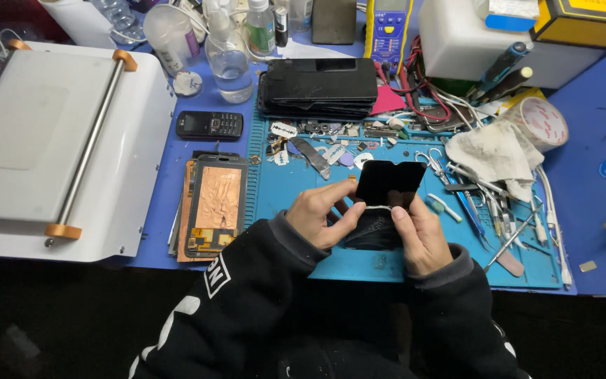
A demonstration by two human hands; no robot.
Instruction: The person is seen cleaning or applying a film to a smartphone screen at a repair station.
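Note:
Both hands hold a black phone screen panel point(388, 184) upright over the blue work mat point(282, 189). My left hand point(322, 213) grips its lower left edge, thumb and fingers pinching near a thin white strip across the panel's bottom. My right hand point(419, 235) holds the lower right side, its thumb pressed on the same strip. A dark piece point(375, 230) sits below the panel between the two hands; what it is cannot be made out.
A white machine with a steel roller bar point(57, 140) fills the left. A copper-backed phone frame point(215, 203), a small keypad phone point(209, 125), a stack of black screens point(320, 85), tweezers and tools point(485, 203), a cloth point(492, 151), a tape roll point(543, 121) and bottles point(229, 56) lie around.

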